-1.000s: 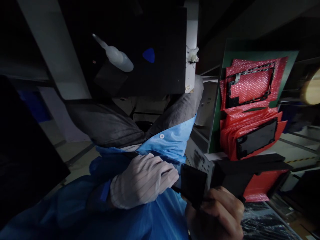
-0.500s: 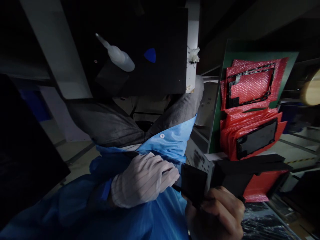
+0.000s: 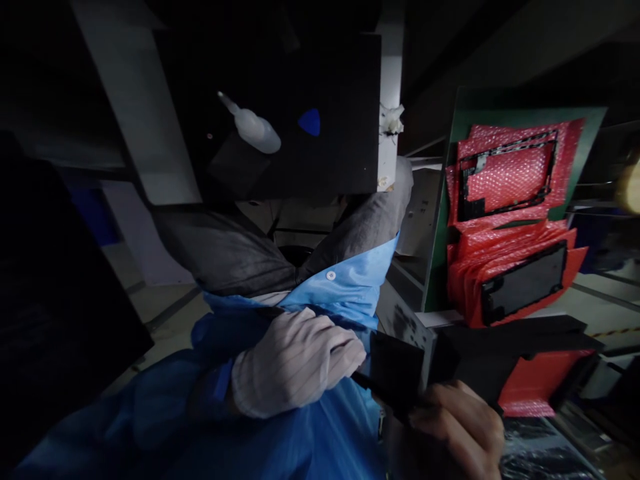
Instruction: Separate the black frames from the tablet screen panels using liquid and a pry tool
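Note:
My left hand, in a white striped glove, is closed around a dark flat panel above my lap. The panel's dark, glossy end sticks out to the right of the glove. My bare right hand grips the right lower corner of the same panel with bent fingers. Part of that hand is in shadow. A thin black edge runs between the two hands. What lies under the glove is hidden.
A black work surface ahead bears a white dropper bottle and a blue triangular pick. To the right, a green board holds red bubble bags, a black frame and a dark panel part.
The whole view has shifted, so most things appear slightly further right and lower. My right hand has moved a little right and down in view, still on the panel.

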A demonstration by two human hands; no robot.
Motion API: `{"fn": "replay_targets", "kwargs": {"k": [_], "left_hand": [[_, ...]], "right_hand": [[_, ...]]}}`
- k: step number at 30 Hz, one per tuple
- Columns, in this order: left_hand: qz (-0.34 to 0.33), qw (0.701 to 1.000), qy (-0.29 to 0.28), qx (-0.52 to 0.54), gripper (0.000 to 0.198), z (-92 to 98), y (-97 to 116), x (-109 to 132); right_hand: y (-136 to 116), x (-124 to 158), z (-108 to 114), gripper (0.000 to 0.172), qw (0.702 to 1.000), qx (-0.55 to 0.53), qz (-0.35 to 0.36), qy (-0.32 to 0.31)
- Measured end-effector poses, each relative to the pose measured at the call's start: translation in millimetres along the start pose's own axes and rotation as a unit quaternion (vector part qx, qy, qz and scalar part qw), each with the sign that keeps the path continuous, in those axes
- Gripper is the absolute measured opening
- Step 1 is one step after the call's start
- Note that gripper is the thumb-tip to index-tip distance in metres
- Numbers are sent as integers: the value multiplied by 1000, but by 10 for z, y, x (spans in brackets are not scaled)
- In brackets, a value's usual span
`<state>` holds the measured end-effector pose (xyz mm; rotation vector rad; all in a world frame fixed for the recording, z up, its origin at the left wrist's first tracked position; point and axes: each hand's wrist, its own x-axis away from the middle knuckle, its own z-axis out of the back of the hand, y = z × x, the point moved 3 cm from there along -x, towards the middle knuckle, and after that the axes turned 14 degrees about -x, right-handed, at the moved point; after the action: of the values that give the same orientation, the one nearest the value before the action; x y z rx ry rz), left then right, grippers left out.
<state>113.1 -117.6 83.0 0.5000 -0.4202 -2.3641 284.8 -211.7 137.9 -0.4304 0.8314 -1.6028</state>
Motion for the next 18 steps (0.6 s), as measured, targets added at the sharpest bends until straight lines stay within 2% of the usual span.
{"fn": "replay_targets", "kwargs": {"k": [5, 9, 13, 18], "left_hand": [[7, 999, -23, 22, 29, -20, -17, 55], [22, 997, -36, 64, 27, -41, -45, 105], [29, 996, -15, 78, 31, -53, -55, 113], [34, 997, -17, 69, 29, -80, -35, 136]], "right_hand": [[-19, -198, -1, 36, 998, -22, 48, -18], [25, -185, 10, 37, 997, -32, 51, -47], [36, -97, 19, 31, 999, 12, 42, -5], [29, -19, -30, 30, 998, 13, 31, 48]]}}
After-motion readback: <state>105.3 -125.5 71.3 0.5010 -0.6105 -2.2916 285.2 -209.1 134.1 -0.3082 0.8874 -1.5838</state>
